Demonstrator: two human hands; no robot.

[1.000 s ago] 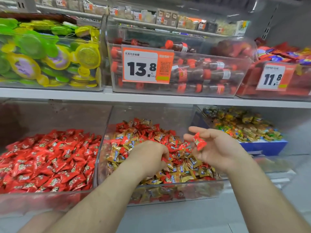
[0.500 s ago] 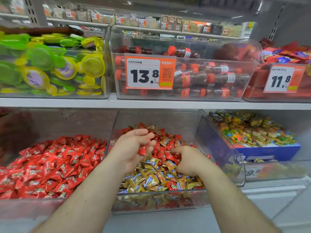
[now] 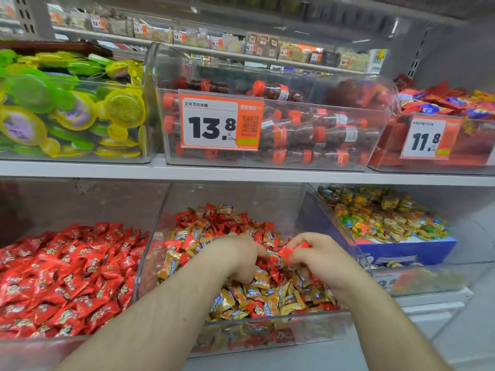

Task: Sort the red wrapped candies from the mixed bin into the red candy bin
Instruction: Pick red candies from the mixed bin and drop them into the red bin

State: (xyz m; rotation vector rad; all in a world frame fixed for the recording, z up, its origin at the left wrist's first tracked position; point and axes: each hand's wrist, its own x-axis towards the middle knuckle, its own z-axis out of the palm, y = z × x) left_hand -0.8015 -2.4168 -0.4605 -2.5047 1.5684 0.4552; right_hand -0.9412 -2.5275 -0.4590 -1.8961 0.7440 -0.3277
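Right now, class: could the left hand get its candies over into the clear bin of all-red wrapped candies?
Probably yes. The left hand sits in the mixed bin beside the clear bin of all-red wrapped candies, whose top is open; only a low clear wall divides them.

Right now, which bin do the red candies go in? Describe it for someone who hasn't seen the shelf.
Find the orange 13.8 price tag on the upper shelf. Below it sits the mixed bin, where both hands are digging. The red candy bin is immediately left of that, the only one holding solely red wrappers, no gold.
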